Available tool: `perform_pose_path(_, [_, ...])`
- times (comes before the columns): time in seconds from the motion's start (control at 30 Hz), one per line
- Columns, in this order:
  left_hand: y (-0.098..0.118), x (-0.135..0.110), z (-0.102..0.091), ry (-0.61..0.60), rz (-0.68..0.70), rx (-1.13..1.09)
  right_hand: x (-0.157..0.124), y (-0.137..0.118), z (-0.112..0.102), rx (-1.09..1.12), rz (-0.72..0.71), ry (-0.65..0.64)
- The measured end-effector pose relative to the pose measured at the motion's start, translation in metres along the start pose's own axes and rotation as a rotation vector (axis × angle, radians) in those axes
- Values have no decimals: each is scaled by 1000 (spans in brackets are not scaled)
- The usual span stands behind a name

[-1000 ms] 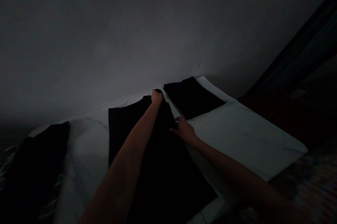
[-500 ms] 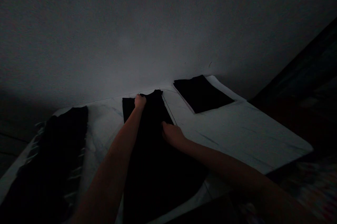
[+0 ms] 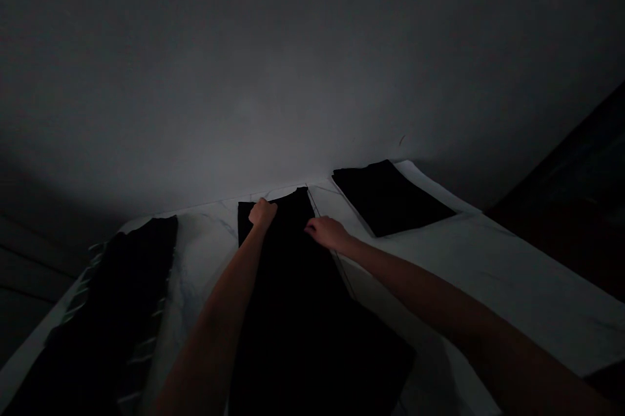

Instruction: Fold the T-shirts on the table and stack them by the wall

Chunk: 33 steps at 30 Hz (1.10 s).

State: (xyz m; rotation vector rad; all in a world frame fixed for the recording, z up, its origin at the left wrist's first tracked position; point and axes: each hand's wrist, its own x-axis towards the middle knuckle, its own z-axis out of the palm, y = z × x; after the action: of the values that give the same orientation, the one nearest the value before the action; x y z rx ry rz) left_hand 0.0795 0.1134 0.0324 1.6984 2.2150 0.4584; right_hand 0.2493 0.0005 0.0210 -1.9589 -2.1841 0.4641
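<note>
A long black garment (image 3: 293, 312) lies spread on a white marbled table, its top end close to the wall. I cannot make out its kind in the dim light. Near that top end my left hand (image 3: 262, 213) is closed on the cloth. My right hand (image 3: 326, 232) has its fingers pinched together on the right edge of the same garment, a little below its top right corner. Dark shadow hides the folds and the part nearest me.
Left of the garment lies a dark pile of clothes (image 3: 139, 273) with striped fabric (image 3: 146, 351) showing beneath. At the back right, folded black cloth (image 3: 390, 198) rests over something white (image 3: 430, 187). A grey wall (image 3: 273, 77) borders the marbled table (image 3: 469, 266).
My right hand has moved up along the garment's right edge, towards its top. My left hand stays near the top end. The whole view has shifted slightly, so the table appears lower.
</note>
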Motion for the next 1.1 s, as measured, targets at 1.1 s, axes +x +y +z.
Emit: perform_pose_path(1.1, [-50, -17, 17, 2, 39, -547, 218, 51, -11, 159, -324, -92])
